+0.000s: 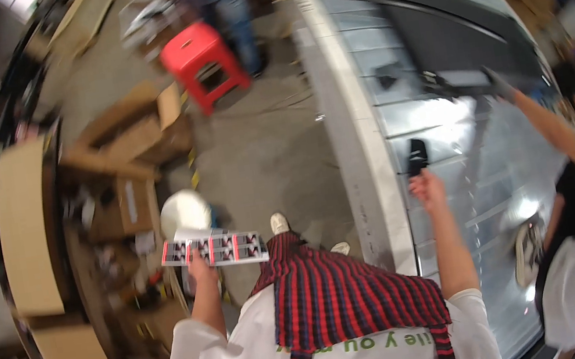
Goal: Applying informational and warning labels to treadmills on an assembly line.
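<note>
L hand gripped flat white sheet w/ red-and-black labels by near edge, prob. keeping labels visible; R hand pinched small flat black piece over silver slatted metal conveyor.

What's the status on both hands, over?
Left hand gripping label sheet. Right hand holding small black piece over conveyor. Co-worker's arm reaching to dark panel, right side.
</note>
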{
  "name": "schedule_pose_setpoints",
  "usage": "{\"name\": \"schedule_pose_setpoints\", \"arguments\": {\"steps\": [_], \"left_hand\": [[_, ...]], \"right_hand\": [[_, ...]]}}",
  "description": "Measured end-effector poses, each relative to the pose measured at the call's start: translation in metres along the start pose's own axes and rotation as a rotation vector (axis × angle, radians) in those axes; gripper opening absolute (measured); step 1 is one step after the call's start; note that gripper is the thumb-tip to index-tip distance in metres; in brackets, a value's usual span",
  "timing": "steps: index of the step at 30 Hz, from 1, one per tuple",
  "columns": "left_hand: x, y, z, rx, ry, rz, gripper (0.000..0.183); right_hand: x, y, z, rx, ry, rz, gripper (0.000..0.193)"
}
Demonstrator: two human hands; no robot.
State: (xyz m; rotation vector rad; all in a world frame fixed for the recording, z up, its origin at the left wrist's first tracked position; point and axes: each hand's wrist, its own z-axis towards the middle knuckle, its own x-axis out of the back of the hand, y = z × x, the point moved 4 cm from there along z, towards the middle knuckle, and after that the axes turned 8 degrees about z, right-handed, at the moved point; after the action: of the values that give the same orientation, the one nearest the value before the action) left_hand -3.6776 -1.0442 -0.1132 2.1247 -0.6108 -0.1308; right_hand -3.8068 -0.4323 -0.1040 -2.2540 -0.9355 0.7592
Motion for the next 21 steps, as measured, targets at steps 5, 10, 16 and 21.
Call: {"name": "schedule_pose_setpoints", "arguments": {"steps": [5,10,16,21], "left_hand": [[0.042,-0.041,0.019,0.104,0.144,-0.230,0.025],[0.087,-0.084,0.054,0.276,0.289,-0.363,0.026],[0.118,-0.062,0.063,0.309,0.471,-0.364,0.023],[0.114,-0.056,0.045,0.297,0.521,-0.586,0.024]], "right_hand": [[-0.055,0.005,0.027,0.030,-0.080,-0.205,0.018],[-0.115,0.097,-0.001,-0.129,-0.228,-0.764,0.020],[-0.167,0.182,-0.012,0.110,-0.697,-1.501,0.028],[-0.258,0.221,0.013,0.056,-1.184,-1.799,0.031]]}}
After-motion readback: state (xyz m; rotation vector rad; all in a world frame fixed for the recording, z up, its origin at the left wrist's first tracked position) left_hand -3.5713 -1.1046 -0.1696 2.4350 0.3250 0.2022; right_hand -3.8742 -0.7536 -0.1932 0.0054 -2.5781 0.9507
